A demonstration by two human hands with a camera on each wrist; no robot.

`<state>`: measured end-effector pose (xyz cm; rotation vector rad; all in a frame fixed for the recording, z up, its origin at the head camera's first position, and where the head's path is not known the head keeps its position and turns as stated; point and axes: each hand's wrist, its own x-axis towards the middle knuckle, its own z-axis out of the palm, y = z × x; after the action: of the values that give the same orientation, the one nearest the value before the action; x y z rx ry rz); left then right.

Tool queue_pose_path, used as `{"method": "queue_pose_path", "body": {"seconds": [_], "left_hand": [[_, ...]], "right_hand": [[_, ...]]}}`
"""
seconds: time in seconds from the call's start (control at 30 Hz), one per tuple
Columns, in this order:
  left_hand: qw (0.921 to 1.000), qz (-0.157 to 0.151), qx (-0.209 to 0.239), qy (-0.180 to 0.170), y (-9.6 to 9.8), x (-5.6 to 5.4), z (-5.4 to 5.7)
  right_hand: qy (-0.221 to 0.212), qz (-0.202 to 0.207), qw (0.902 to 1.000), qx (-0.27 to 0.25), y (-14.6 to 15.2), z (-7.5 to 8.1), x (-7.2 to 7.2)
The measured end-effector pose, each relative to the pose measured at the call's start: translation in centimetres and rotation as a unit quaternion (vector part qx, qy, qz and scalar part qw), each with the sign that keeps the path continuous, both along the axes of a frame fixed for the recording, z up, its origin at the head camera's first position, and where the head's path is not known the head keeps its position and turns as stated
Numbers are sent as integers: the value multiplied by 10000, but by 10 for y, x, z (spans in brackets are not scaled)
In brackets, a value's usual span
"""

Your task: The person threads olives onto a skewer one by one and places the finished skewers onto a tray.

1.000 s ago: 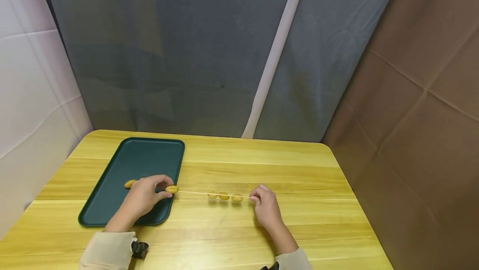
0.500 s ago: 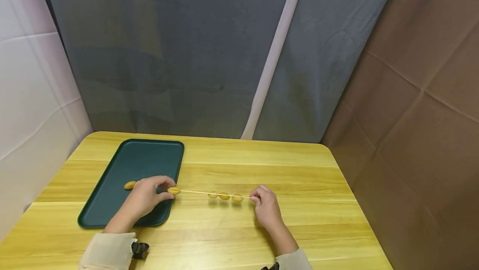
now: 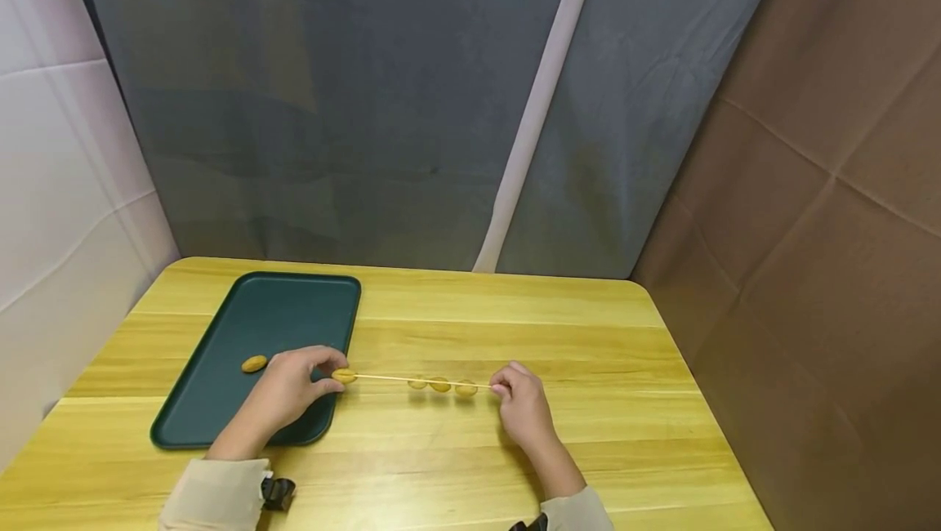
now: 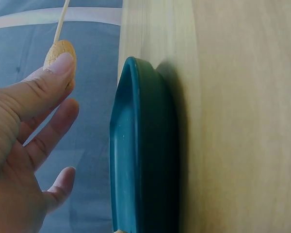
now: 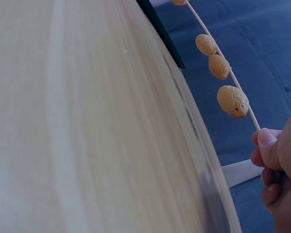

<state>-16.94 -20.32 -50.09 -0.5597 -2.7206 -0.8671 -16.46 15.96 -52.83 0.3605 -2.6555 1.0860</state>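
Between thumb and fingers, my left hand (image 3: 290, 388) pinches an oval, wrinkled golden-brown piece (image 3: 344, 376) at the left end of a thin wooden skewer (image 3: 382, 378). The left wrist view shows the skewer (image 4: 61, 22) meeting the top of that piece (image 4: 60, 48); how deep it goes is hidden. My right hand (image 3: 525, 408) pinches the skewer's other end, holding it nearly level above the table. Three similar pieces sit close together on the skewer near the right hand, the nearest (image 5: 233, 102) being the largest in the right wrist view.
A dark green tray (image 3: 294, 302) lies on the left of the wooden table (image 3: 588, 351), partly under my left hand. Another oval piece (image 3: 254, 363) rests in it. Grey cloth (image 3: 367, 106) hangs behind the table, brown cloth (image 3: 831, 269) at the right.
My left hand has shifted slightly right, carrying the pinched piece a little along the skewer towards the other three. My right hand has stayed almost still.
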Motion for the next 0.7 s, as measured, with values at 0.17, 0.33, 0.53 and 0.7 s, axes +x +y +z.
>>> {"method": "queue_pose_path", "body": {"seconds": [0.17,0.33,0.53,0.7], "left_hand": [[10000,-31,-54,64,0,1,0],[10000,-38,-75,-50,0,2,1],[9998,-49,-31,-200,2,2,1],[9996,-87,-85,-259,3,2,2]], "right_hand": [[45,22,10000,-28,-1,-2,-1],[93,29,9999,-34,-2,-3,-1],[-22,-6,10000,-33,-3,-2,-1],[61,18,10000,-27,-4,-1,0]]}}
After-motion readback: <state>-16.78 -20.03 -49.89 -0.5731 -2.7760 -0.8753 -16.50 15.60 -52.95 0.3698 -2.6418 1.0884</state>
